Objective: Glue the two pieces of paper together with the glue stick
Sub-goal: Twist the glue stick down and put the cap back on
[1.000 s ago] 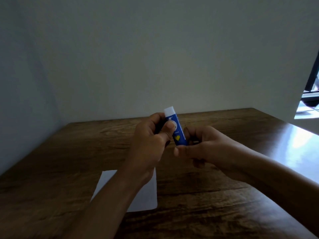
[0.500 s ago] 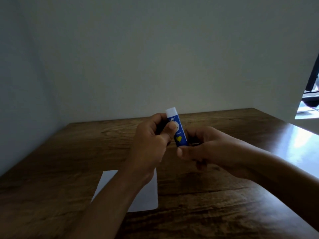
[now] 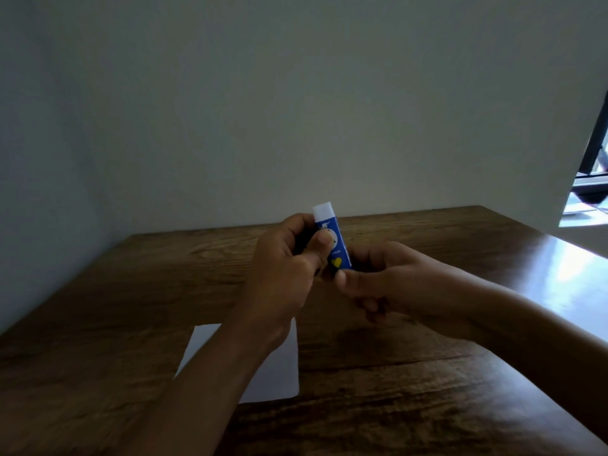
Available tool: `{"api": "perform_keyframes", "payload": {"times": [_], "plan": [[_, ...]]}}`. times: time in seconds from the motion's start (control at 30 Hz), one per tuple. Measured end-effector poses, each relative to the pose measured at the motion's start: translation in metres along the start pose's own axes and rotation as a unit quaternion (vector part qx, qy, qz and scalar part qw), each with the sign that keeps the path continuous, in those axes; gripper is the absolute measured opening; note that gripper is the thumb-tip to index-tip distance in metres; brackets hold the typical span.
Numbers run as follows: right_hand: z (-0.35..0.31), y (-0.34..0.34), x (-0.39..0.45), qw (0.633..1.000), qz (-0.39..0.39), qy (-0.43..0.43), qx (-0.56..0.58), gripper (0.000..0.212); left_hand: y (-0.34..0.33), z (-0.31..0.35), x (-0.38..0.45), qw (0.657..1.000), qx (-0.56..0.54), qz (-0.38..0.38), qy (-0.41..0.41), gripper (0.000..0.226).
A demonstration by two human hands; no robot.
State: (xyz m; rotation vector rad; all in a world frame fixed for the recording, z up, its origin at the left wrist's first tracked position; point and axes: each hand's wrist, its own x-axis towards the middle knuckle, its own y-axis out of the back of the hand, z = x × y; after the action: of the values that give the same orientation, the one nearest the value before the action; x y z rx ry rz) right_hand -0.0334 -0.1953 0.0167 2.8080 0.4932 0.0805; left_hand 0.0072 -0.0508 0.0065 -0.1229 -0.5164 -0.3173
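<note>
The glue stick [image 3: 332,240] is gripped by the left hand [image 3: 286,274] and right hand [image 3: 391,281] above bare table [image 3: 98,307]; paper [image 3: 276,373] is overlapped by the left forearm.

The dark brown wooden counter [image 3: 427,373] lies bare to the right and left. Only the white paper sheet [image 3: 276,373] lies flat below the left forearm. Grey walls [image 3: 296,110] close the far side and the left side.
</note>
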Motion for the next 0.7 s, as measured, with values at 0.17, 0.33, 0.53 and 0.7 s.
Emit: {"api": "perform_keyframes", "payload": {"times": [0.17,0.33,0.53,0.7], "plan": [[0.0012,0.0056,-0.0024,1.0,0.005,0.019,-0.003,0.016,-0.0024,-0.0009,-0.0008,1.0,0.012,0.001,-0.007,0.022],[0.0026,-0.0002,0.0041,0.999,0.042,-0.005,-0.028,0.053,0.0007,0.0003,-0.0012,1.0,0.018,0.003,-0.006,0.022],[0.0022,0.0047,-0.0015,0.998,-0.036,0.008,0.041,0.014,0.0003,0.0014,-0.0019,1.0,0.012,-0.014,0.002,0.021],[0.0034,-0.0012,0.0029,0.998,0.054,-0.02,-0.011,0.062,-0.0016,0.0005,-0.0025,1.0,0.021,-0.018,-0.001,0.025]]}}
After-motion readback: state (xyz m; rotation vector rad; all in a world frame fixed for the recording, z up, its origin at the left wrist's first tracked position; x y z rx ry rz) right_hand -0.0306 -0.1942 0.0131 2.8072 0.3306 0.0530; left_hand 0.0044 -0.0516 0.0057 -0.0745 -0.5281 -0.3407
